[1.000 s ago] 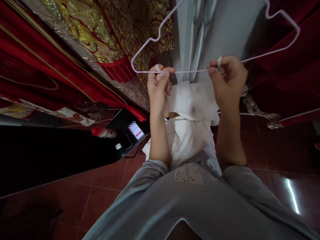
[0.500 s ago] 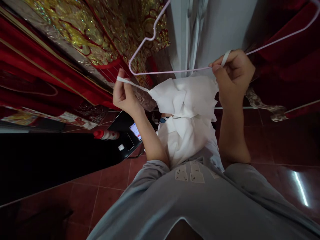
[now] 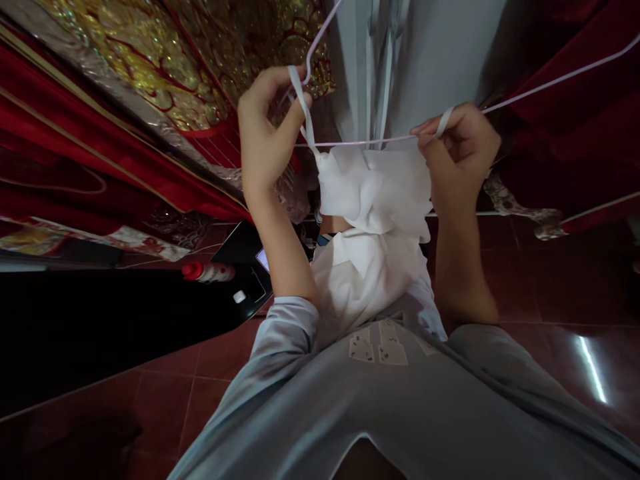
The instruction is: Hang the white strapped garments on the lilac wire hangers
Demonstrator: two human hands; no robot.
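A thin pale pink wire hanger [image 3: 550, 81] is held up in front of me, and its top runs out of the frame. A white garment [image 3: 373, 227] hangs below its lower bar, down to my grey shirt. My left hand [image 3: 265, 133] is raised at the hanger's left shoulder, fingers pinched on the garment's white strap [image 3: 301, 110]. My right hand [image 3: 460, 150] is closed on the lower bar and on the other white strap [image 3: 443, 122].
Red and gold embroidered garments [image 3: 165, 87] hang at the left, dark red velvet ones [image 3: 565, 133] at the right. A black table [image 3: 100, 320] at the left carries a red-capped bottle [image 3: 207, 271] and a phone [image 3: 263, 259]. The floor is red tile [image 3: 550, 293].
My left hand has let go of the hanger's bar, pulled the strap out to the left, then lifted it to the hanger's left shoulder. My right hand has stayed in place.
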